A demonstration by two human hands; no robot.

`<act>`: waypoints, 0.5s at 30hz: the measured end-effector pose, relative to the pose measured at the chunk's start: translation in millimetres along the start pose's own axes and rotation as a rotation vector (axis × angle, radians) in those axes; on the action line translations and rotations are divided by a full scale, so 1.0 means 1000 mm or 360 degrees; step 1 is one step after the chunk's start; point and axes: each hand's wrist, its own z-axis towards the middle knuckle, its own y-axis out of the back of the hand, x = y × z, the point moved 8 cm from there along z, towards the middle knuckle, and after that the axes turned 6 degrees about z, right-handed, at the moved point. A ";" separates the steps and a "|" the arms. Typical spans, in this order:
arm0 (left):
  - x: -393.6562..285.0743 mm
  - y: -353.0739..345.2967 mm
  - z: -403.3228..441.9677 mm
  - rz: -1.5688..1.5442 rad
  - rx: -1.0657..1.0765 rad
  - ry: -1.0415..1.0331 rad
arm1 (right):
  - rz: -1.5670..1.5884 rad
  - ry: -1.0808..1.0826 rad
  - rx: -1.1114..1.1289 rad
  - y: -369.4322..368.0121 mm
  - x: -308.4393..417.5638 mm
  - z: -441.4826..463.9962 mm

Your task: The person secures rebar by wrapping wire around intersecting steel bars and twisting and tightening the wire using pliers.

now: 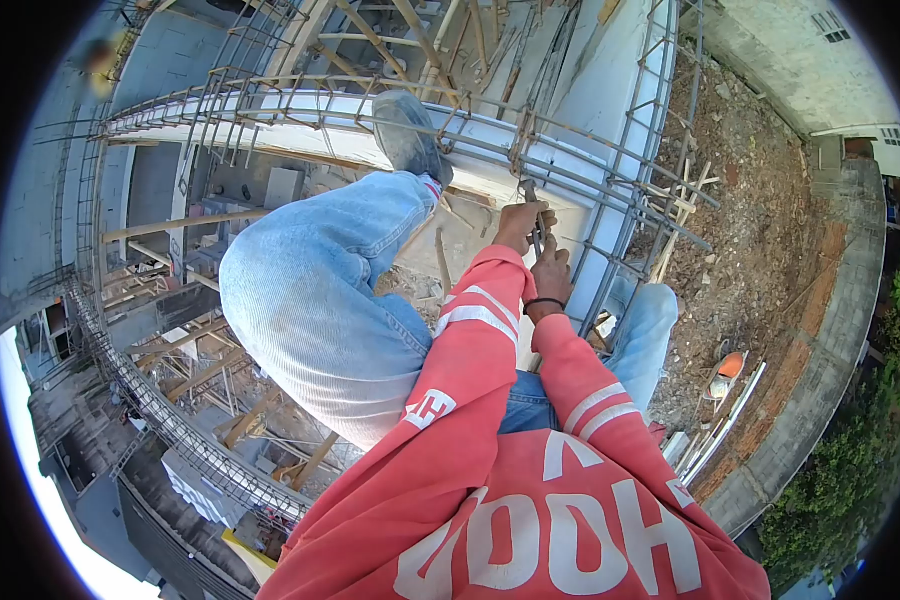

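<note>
A pair of pincers points up from between my hands, its jaws beside the tied steel bars at the beam corner. My left hand is closed round its handles. Just below, my right hand, with a dark band at the wrist, is also closed at the lower handle ends; its fingers partly hide them. Rebar with thin stirrups runs along the white beam formwork in front of and beside my hands. Whether the jaws grip wire is too small to tell.
My shoe rests on the beam at upper left, with a deep drop under my legs. Timber props stand below. To the right lie rubble ground, an orange-lined wheelbarrow and a block wall. Another person, blurred, is at far upper left.
</note>
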 end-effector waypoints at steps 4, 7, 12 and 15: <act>0.003 -0.003 -0.001 -0.0200 0.0097 0.0068 | -0.0082 0.0020 -0.0068 0.000 -0.001 0.001; 0.000 -0.002 -0.004 -0.0361 0.0116 0.0041 | 0.0039 0.0060 -0.0053 -0.002 -0.001 0.002; 0.001 0.013 -0.003 -0.0163 -0.0079 0.0036 | -0.0149 0.0124 -0.0061 -0.005 0.008 -0.002; 0.001 0.013 -0.005 -0.0155 -0.0063 0.0070 | -0.0118 0.0139 -0.0059 0.001 0.011 -0.004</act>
